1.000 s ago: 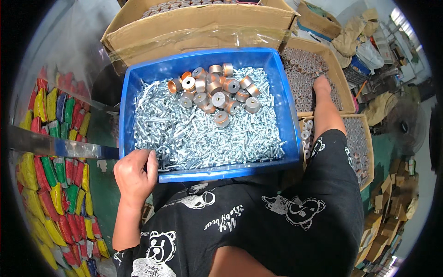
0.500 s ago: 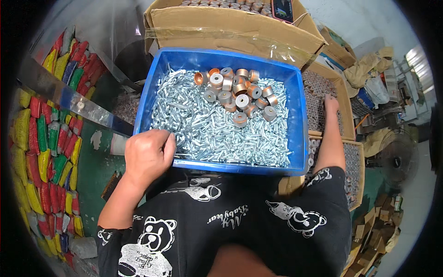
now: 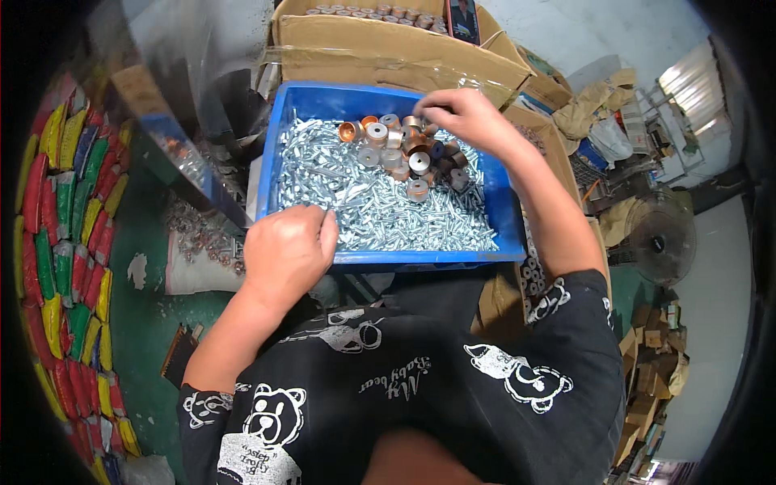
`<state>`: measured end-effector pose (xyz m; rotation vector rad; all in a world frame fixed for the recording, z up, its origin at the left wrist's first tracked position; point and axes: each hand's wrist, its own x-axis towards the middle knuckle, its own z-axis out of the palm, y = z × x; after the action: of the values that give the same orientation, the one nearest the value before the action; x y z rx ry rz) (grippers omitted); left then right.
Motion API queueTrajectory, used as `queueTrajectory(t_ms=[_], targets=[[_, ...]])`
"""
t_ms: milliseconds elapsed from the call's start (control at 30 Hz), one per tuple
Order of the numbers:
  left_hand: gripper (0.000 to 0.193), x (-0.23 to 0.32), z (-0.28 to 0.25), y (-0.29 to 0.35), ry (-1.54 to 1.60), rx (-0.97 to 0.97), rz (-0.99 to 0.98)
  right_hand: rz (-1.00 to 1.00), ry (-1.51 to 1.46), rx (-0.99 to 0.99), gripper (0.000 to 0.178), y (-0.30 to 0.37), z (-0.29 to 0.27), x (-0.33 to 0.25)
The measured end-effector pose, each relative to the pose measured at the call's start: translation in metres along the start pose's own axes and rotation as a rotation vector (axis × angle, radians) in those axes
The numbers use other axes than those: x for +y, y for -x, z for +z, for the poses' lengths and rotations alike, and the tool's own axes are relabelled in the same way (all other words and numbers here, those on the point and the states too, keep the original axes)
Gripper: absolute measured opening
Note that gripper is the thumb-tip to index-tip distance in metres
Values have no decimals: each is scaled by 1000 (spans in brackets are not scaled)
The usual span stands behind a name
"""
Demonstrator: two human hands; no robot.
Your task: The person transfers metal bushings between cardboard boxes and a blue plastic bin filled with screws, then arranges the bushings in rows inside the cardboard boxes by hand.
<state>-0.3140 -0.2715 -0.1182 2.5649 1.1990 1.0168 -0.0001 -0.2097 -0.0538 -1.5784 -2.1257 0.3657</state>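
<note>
A blue plastic bin (image 3: pixel 388 258) in front of me is filled with short shiny screws (image 3: pixel 323 182). On top of them, toward the back, lies a heap of round metal cylinders (image 3: pixel 418 162) with centre holes and coppery rims. My left hand (image 3: pixel 287 246) is closed at the bin's near left edge, over the screws; whatever its fingers hold is hidden. My right hand (image 3: pixel 469 120) reaches over the bin's right side to the back of the heap. Its fingers are bent together right beside a cylinder, and their grip is hidden from view.
Behind the bin stands a cardboard box (image 3: pixel 388 48) with rows of cylinders and a phone (image 3: pixel 463 20) at its edge. More boxes with cylinders flank the bin on the right, near a fan (image 3: pixel 659 241). Colourful stacked bags (image 3: pixel 69 267) line the left.
My right hand has come from the box on the right to the heap in the bin. My left hand has shifted slightly right along the near edge. The whole view has turned a little.
</note>
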Motion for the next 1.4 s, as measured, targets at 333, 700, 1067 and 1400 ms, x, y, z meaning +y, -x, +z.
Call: queueTrajectory(t_ms=[333, 700, 1067, 1400], targets=[[27, -11, 2, 5, 104, 40, 60, 191, 233, -37, 23, -18, 29, -4], [29, -12, 0, 4, 85, 18, 60, 517, 485, -25, 35, 43, 55, 22], [29, -5, 0, 2, 11, -12, 58, 465, 520, -64, 37, 46, 57, 39], [29, -3, -2, 1, -50, -10, 45, 562, -670, 284, 27, 39, 41, 24]])
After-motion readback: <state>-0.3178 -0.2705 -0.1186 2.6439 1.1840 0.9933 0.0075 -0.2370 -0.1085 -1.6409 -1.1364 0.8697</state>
